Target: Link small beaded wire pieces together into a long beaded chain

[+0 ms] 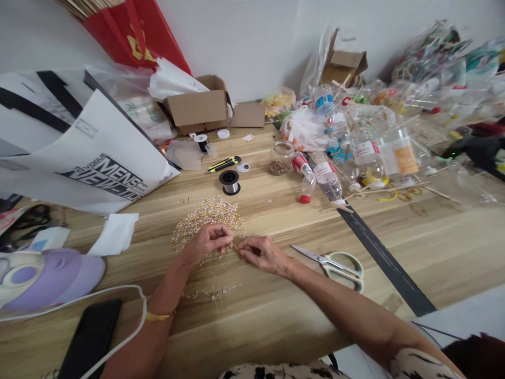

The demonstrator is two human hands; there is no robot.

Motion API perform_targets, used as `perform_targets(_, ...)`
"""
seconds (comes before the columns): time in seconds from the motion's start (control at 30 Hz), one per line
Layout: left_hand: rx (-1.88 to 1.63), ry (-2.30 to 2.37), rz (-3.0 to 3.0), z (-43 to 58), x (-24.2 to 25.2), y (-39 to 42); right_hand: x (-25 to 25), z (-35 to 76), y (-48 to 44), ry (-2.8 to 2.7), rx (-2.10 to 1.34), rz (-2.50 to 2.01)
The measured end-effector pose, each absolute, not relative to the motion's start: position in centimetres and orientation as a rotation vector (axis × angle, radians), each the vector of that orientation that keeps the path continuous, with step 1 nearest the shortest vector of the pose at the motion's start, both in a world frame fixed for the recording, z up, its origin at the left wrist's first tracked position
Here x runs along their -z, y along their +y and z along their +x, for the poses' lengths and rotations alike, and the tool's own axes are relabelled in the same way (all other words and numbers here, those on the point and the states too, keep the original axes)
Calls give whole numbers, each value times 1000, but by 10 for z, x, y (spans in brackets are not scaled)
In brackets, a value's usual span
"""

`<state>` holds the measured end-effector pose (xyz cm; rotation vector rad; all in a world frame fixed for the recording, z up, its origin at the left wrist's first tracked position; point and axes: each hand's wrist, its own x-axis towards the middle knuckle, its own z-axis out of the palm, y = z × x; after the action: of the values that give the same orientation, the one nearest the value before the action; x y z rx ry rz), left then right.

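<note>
My left hand and my right hand meet just in front of a pile of small gold and clear beads. Thumb and forefinger of each are pinched on a thin gold-coloured piece that spans the small gap between them. It is too small to tell whether it is wire or a strung bead. Below the hands, a short beaded strand lies on the wooden table. To the right of my right hand rest scissors with pale handles, blades slightly apart.
Behind the beads stand a wire spool, a yellow utility knife and a glass jar. Plastic bottles crowd the back right. At left are a white paper bag, a purple device, a phone and a white cable.
</note>
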<state>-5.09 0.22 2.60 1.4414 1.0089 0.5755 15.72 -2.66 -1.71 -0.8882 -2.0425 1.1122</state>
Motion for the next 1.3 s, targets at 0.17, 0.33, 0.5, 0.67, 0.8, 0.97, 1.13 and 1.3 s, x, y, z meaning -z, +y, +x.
perform_targets(0.17,-529,1023,1452,-49,-36,1,18,155,-31,-2090,-1057,-804)
perform_targets(0.33,-494,1038,1481,-48,-39,-1,20,155,-32,-2146,-1005,-730)
perform_targets(0.5,-446,1029,1522,-47,-36,-5,23,156,-25,-2060,-875,-811)
perform_targets(0.67,-458,1008,1532,-43,-33,-13,18,153,-19,-2046,-854,-777)
perform_targets(0.8,-478,984,1549,-40,-31,-19,13,146,-18,-2128,-920,-675)
perform_targets(0.97,-506,992,1626,-41,-28,-23,12,141,-16,-2157,-1022,-726)
perform_targets(1.13,-590,990,1661,-43,-21,-23,10,143,-13,-2098,-1055,-888)
perform_targets(1.3,-744,987,1584,-45,-16,-22,9,144,-10,-2040,-1092,-1018)
